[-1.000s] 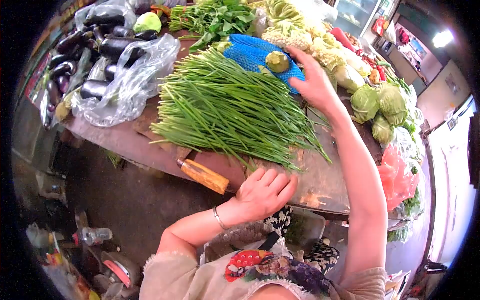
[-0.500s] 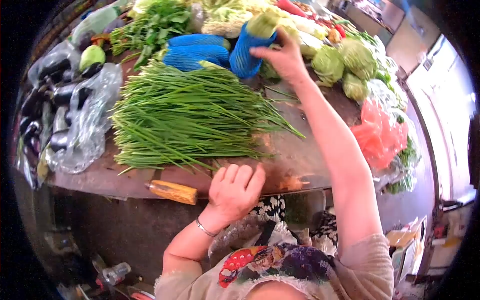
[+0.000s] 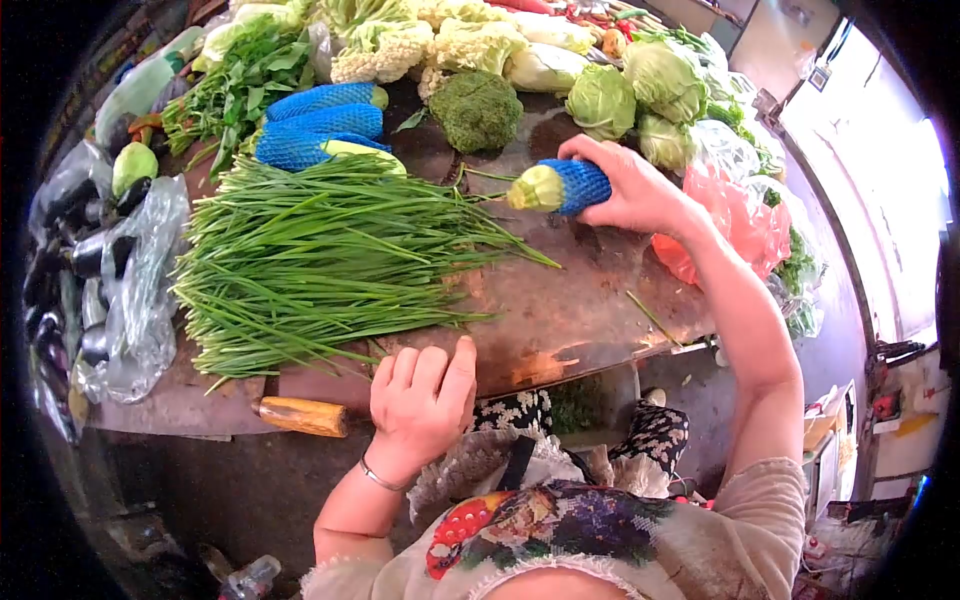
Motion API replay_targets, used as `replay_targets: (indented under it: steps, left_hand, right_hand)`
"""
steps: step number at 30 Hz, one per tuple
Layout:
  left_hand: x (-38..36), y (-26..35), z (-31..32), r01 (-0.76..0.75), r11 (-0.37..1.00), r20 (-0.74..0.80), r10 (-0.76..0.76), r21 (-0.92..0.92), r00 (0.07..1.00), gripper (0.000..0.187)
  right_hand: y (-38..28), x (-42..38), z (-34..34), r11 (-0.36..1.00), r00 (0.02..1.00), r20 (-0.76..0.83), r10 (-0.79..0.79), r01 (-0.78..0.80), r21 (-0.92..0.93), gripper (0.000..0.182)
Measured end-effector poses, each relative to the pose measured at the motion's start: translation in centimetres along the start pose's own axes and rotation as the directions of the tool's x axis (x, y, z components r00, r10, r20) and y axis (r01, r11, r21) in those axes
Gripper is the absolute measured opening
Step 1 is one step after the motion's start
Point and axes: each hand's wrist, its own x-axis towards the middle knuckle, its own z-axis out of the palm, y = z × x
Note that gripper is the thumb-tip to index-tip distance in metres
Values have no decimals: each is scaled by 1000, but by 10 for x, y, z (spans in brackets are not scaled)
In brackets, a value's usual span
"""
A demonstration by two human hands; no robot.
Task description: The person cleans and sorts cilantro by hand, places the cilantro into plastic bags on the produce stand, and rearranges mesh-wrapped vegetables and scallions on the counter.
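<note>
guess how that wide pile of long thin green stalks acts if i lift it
The wide pile of long, thin green stalks would probably droop at the ends, since loose tips bend and trail over the brown tabletop. It may also shed pieces: no band shows around it, and some stalks lie crosswise.

Legible text: none. You can read no label, brand, number or sign anywhere in current head view.

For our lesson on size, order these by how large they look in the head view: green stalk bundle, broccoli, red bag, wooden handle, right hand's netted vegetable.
Green stalk bundle
Red bag
Broccoli
Wooden handle
Netted vegetable: unranked, as the right hand partly covers it.
</note>
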Motion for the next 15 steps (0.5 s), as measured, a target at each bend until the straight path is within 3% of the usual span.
replay_targets:
  steps: [1,3,4,7,12,15]
  left_hand:
    - [3,1,-3,7,1000,-17,-7,-4,1000,30]
    - [3,1,-4,7,1000,-7,-7,7,1000,30]
    - [3,2,-4,8,1000,-3,-8,12,1000,30]
    - [2,0,-5,-2,999,26,1,40,1000,30]
    - [5,1,-8,18,999,27,-19,30,999,29]
    - [3,0,-6,18,1000,5,-18,10,1000,29]
  right_hand:
    - [9,-4,8,1000,1000,-20,-13,13,26,60]
    - [19,-8,16,998,996,88,-12,6,65,62]
    - [20,-9,22,998,996,87,0,6,-66,63]
    - [13,-8,17,999,991,134,21,-16,-36,62]
    - [-1,-16,20,974,994,105,-15,39,-225,65]
    - [-20,-27,8,977,997,81,4,13,-211,58]
